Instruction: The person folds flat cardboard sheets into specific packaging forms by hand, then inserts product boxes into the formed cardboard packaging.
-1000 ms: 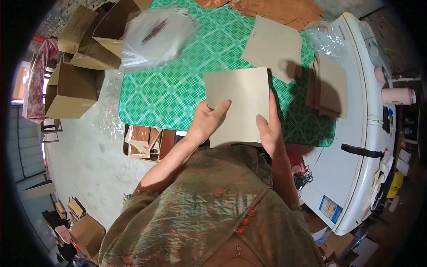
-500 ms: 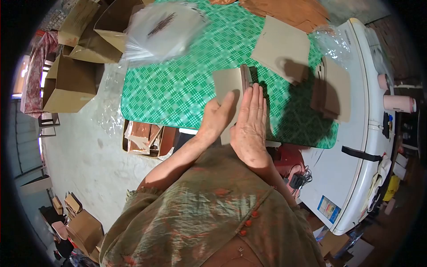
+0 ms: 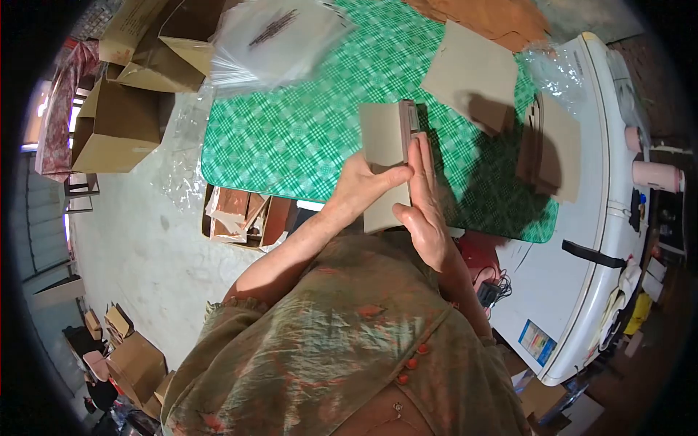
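A folded beige cover [image 3: 382, 134] with a brown edge strip stands partly raised at the front of the green checked table. My left hand [image 3: 358, 187] grips it, thumb laid across the brown edge and fingers tucked behind the beige panel. Along the right side of the cover, my right hand [image 3: 424, 211] presses flat, its fingers straight and its thumb apart. A small window-like slot shows near the top of the brown strip. Part of the cover is hidden by both hands.
Clear plastic sleeves [image 3: 291, 54] lie stacked at the table's back left. Beige sheets [image 3: 472, 69] and a stack of similar brown-edged pieces [image 3: 556, 145] are on the right. Cardboard boxes [image 3: 120, 123] stand left; a white appliance [image 3: 574, 291] lies along the right.
The cover has tilted up, showing more of its brown edge. My left thumb has moved right across that edge. My right hand has turned onto its side, thumb now apart.
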`<state>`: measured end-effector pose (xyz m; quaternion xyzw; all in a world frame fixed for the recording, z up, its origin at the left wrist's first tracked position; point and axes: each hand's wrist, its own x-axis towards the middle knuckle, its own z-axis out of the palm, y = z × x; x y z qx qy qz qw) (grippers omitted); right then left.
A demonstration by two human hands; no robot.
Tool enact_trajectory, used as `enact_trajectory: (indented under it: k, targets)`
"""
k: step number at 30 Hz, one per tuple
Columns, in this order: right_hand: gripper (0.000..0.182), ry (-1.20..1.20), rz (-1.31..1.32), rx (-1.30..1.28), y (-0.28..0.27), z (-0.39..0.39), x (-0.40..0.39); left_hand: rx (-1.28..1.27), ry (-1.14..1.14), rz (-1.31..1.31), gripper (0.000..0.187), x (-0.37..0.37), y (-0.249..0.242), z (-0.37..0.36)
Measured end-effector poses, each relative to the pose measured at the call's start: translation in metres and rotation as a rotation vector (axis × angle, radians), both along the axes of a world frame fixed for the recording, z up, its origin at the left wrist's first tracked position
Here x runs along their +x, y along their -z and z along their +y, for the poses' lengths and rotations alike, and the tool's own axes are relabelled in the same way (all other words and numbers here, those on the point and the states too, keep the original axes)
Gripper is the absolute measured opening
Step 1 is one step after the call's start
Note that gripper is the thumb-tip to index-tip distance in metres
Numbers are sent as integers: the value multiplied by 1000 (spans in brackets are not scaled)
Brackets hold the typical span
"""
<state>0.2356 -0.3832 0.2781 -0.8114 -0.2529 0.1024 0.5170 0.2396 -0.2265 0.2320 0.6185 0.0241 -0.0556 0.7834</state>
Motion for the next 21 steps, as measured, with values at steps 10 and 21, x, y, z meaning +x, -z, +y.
enact_trajectory:
  k: [10,21]
  targets:
    - [67,-31,513,624,-3,-10,3,63,60,9,63,1,-13,0]
    - [66,82,596,724,-9,1,5,7,63,19,43,1,3,2]
